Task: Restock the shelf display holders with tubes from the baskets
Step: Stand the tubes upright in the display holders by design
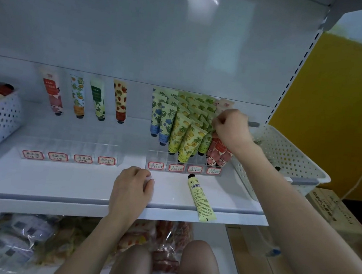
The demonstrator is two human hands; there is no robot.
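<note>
**A:** Where is the right hand (232, 129)?
**B:** Over the clear plastic holder (184, 161). Its fingers pinch a soft pink tube (217, 150) in the end row.
**A:** And the left hand (133, 187)?
**B:** It rests on the smooth white shelf (59, 182), fingers loosely curled, holding nothing.
**A:** The long yellow tube (201, 198)?
**B:** It lies flat at the holder's 5 o'clock. The holey white basket (285, 152) sits at 3 o'clock.

The loose tube (201, 198) is pale yellow, racked tubes (177, 127) blue-flowered or yellow-fruited, baskets (285, 152) white.
</note>
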